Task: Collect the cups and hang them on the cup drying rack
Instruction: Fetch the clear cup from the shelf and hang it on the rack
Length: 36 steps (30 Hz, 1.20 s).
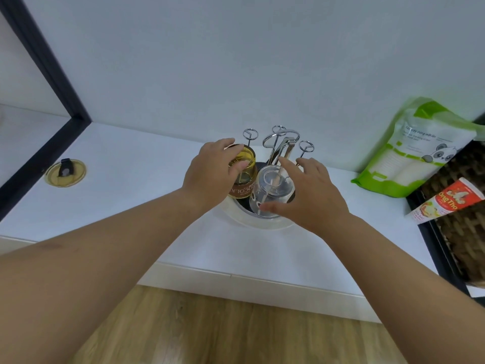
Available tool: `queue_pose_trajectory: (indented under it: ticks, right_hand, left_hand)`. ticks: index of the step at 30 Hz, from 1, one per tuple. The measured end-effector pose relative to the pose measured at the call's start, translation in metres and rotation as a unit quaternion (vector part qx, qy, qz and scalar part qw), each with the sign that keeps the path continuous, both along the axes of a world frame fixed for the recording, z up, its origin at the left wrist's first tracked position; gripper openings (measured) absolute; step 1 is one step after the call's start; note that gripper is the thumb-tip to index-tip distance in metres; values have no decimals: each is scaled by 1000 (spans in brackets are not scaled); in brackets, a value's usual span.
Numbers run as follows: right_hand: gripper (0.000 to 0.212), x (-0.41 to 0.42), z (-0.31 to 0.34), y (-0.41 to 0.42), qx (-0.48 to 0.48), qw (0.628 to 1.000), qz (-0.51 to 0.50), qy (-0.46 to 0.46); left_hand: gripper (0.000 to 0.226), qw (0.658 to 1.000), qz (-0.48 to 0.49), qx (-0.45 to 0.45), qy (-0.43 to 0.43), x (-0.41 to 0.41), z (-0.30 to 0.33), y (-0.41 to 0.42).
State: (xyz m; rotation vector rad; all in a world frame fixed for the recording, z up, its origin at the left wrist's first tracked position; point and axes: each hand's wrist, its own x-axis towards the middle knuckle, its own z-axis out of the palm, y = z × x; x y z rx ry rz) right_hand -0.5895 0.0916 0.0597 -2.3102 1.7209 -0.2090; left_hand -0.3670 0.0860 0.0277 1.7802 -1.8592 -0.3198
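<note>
home kitchen | white counter (131,164) | cup drying rack (280,139) | food packets (417,145)

Both arms reach forward; left hand (210,174) curled closed, right hand (312,195) spread.

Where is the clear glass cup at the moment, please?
The clear glass cup sits upside down on the drying rack at centre, right of the amber cup, by the right hand.
</note>
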Motion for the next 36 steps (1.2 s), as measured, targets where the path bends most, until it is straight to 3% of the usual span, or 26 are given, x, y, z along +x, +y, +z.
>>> queue_pose_trajectory:
  ticks: [9, 13, 18, 26, 36]
  right_hand:
    - [114, 4, -2, 17, -2, 1000, 18, 5]
    - [115, 6, -3, 23, -11, 999, 35, 9]
    - [120, 11, -3, 26, -12, 998, 55, -22]
    - [115, -8, 10, 2, -60, 997, 9, -57]
    - [64, -22, -2, -13, -38, 999, -3, -14]
  left_hand:
    - [41, 998, 5, -19, -58, 17, 12, -13]
    - [42, 999, 28, -36, -4, 16, 14, -12]
    - [45, 997, -15, -62, 44, 2, 9, 12]
    - [62, 996, -61, -61, -16, -10, -1, 18]
    - [62, 998, -48, -35, 17, -8, -6, 12]
